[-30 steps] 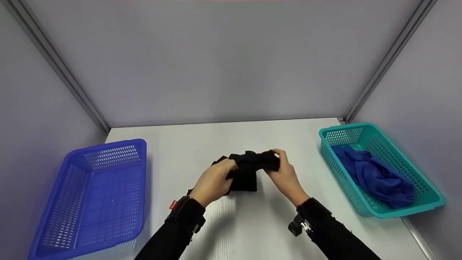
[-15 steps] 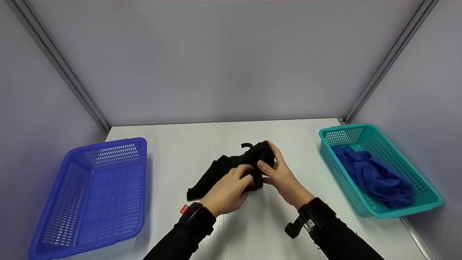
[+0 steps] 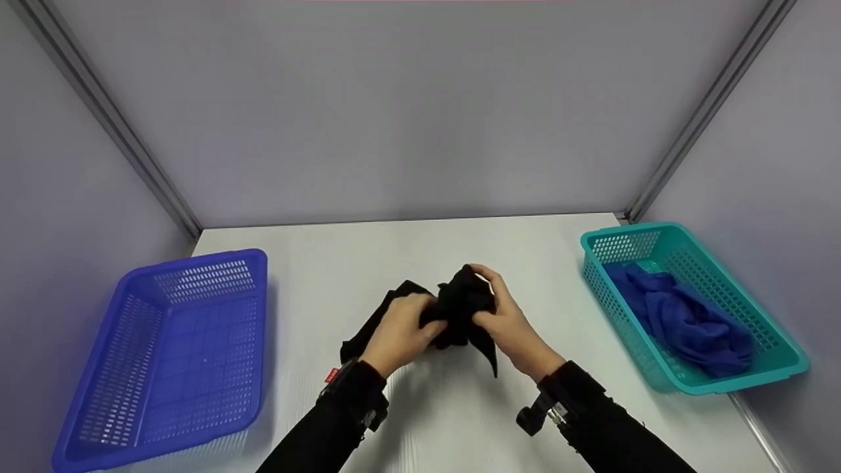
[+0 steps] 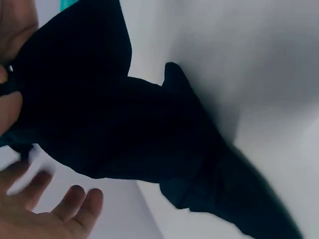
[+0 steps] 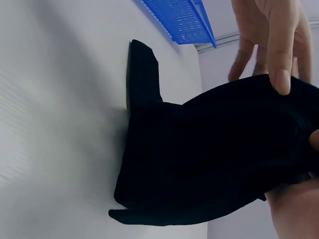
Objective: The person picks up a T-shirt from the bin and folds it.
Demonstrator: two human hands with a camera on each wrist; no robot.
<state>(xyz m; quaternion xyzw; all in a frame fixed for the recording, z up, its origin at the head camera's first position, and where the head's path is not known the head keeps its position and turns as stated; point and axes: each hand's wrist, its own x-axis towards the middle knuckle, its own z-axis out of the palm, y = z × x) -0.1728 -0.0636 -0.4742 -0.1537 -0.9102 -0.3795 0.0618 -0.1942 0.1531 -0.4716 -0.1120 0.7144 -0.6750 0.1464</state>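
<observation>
Both hands reach forward, with the cloth between them. The left hand [image 3: 402, 332] has loosely bent, spread fingers [image 4: 75, 201], just beside the black cloth [image 3: 458, 302]. The right hand [image 3: 516, 332] pinches the bunched cloth, and a pointy bit hangs below its thumb.
</observation>
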